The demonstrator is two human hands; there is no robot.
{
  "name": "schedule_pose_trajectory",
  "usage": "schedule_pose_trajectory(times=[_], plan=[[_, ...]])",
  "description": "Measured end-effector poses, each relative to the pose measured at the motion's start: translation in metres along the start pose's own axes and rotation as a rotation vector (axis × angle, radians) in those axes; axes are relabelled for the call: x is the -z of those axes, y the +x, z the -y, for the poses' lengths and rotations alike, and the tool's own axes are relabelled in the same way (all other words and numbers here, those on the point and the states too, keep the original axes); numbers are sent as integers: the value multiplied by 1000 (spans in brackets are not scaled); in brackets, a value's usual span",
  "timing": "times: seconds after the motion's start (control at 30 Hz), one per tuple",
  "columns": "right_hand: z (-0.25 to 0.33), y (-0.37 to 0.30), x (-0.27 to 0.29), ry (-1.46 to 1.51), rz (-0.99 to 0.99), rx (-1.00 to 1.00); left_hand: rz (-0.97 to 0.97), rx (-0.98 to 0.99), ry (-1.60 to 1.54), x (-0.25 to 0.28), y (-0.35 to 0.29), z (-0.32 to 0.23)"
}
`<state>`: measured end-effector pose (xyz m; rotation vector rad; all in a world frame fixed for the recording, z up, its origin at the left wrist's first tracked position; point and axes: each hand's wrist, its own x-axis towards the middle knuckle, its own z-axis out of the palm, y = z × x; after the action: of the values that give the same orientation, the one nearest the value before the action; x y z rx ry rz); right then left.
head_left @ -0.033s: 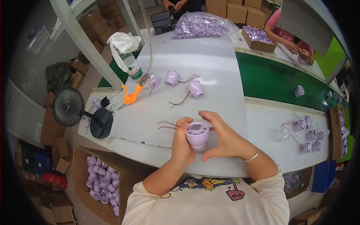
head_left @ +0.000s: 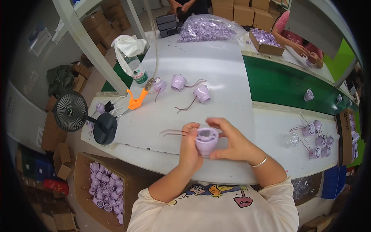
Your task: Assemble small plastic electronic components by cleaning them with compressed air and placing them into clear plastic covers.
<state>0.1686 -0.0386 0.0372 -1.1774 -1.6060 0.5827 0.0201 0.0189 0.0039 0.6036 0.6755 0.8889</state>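
Observation:
Over the near part of the table, my left hand (head_left: 190, 149) is closed round the left side of a lilac plastic cup-shaped housing (head_left: 206, 143). Its ringed open end tilts up toward the far side, and thin dark red wires (head_left: 172, 132) stick out to the left. My right hand (head_left: 234, 143) is at the housing's right side with thumb and fingers apart in a curve; whether the fingertips touch it is unclear. Farther off lie similar lilac housings with wires, one in the middle (head_left: 201, 94), one farther back (head_left: 178, 82) and one by the bottle (head_left: 159, 84).
An orange air blow gun (head_left: 136, 101) hangs on a hose, near a bottle (head_left: 138, 73) and a black fan (head_left: 70, 111). A carton of lilac parts (head_left: 83, 189) stands at lower left. Several wired housings (head_left: 310, 128) sit at right beside a green belt (head_left: 278, 79). Two other people work beyond.
My right hand has come closer to the housing, its thumb now near the lower side. The housing has shifted slightly right and down in my left hand.

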Motion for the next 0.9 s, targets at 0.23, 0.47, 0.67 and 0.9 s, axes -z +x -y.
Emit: schedule_pose_trajectory(times=[0.23, 0.47, 0.67, 0.9], plan=[[-48, 15, 40, -178, -285, -320, 243, -284, 470, 56, 4, 0], [-207, 8, 166, -702, -727, -865, -235, -967, 1047, 153, -33, -55], [-164, 108, 39, -455, -482, -202, -764, -853, 1137, 222, -114, -89], [-163, 180, -65, 1, -110, -241, -955, -605, 1439, 287, -176, -135]])
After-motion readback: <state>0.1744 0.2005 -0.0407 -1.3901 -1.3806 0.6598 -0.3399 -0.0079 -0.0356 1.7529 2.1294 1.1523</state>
